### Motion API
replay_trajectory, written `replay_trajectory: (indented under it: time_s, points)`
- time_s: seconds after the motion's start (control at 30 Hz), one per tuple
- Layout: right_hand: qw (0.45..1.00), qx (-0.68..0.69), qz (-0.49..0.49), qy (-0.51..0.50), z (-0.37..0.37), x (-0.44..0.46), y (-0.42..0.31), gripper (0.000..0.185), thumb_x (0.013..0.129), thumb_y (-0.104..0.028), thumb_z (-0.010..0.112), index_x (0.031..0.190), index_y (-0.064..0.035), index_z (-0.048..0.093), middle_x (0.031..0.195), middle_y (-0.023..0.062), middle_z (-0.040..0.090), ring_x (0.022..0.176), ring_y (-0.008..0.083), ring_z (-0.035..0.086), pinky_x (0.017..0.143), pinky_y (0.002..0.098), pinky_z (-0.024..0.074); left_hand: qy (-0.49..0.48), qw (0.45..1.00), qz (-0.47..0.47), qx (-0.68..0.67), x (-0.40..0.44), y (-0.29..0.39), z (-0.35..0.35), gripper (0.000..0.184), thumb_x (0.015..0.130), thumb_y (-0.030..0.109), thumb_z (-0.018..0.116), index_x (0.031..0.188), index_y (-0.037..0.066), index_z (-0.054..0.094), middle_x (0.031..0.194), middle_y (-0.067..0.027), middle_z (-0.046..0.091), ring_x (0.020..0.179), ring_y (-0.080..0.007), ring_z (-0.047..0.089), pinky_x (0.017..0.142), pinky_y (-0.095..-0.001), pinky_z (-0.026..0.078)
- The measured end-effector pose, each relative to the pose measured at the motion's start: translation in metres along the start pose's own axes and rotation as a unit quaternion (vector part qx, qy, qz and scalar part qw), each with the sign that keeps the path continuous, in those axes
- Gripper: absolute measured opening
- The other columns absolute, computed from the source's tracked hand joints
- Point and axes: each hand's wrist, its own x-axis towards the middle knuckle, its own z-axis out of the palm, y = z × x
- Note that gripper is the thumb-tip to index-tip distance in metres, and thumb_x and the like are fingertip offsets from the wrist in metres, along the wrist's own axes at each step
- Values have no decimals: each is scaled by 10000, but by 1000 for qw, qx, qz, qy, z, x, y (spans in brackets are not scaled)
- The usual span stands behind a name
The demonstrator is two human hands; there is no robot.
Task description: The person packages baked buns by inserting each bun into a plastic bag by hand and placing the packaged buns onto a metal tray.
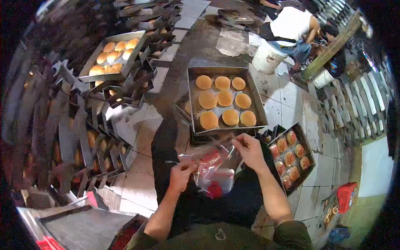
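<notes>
A clear plastic bag with red print stretches between my two hands over my lap. My left hand pinches its left edge, while the fingers of my right hand close on its upper right edge. Beneath it, partly covered, lies a pale see-through pack with a red patch. Just beyond my hands is a metal baking tray of round golden buns set in rows. The tray rests on more trays stacked below.
To my right sits another tray of glazed buns. At left, a tray of buns tops stacked dark trays. A flat metal sheet lies lower left. Further off, a person in a white shirt is by a white bucket. A red basket stands right.
</notes>
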Motion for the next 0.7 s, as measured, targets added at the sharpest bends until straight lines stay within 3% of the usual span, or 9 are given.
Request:
replay_trajectory:
  time_s: [0.07,0.1,0.17,0.23,0.27,0.33,0.47,0.53,0.7]
  points:
    - [993,-26,-3,-114,6,28,-4,185,825,-165,571,836,19,588,705,140,614,631,172,573,610,285,443,158,947,99,260,9,11,-10,143,781,73,613,886,-23,631,832,-58,630,652,-116,563,624,-241,448]
    - [993,-26,0,-118,14,50,9,185,825,-165,571,836,19,588,705,140,614,631,172,573,610,285,443,161,948,95,259,15,9,-19,143,781,73,613,886,-23,631,832,-58,630,652,-116,563,624,-241,448]
    - [995,50,6,92,41,112,62,255,841,-227,543,844,25,579,762,156,615,686,172,575,627,294,440,179,973,109,100,33,1,-36,187,786,108,626,904,-37,614,779,-50,623,601,-113,543,555,-231,431]
    - [990,-129,-36,-32,68,166,104,371,842,-331,532,941,27,543,865,198,599,759,233,577,662,330,449,212,972,88,-54,41,7,-30,203,784,155,648,870,-23,603,722,-32,605,587,-114,544,497,-222,413]
    - [990,-129,-33,-36,92,186,141,371,842,-331,532,941,27,543,865,198,599,759,233,577,662,330,449,198,970,90,-108,42,7,-29,205,779,174,658,853,-8,597,713,-31,599,583,-115,547,492,-230,416]
    - [972,-235,1,8,135,215,204,535,805,-457,524,1044,22,511,985,236,569,872,398,550,705,440,431,165,966,91,-175,44,6,-34,193,766,192,678,804,31,579,721,-33,593,572,-122,553,490,-247,430]
    - [979,-184,81,-25,140,210,176,683,742,-529,570,1106,37,455,978,269,559,888,420,545,755,427,439,233,953,75,-181,49,10,-30,211,763,190,684,811,14,578,712,-34,585,597,-123,550,523,-257,434]
    - [911,-392,-113,-63,138,186,159,754,689,-528,635,1112,58,418,982,281,544,915,392,550,784,447,441,224,954,85,-179,52,8,-33,208,770,185,678,819,8,581,713,-32,584,606,-126,551,538,-258,436]
    - [981,-17,120,-150,113,177,153,610,755,-416,616,1163,-2,431,1094,156,541,991,228,548,804,352,461,155,973,116,-127,47,-5,-45,188,786,170,657,829,-6,605,712,-23,589,622,-112,542,558,-251,424]
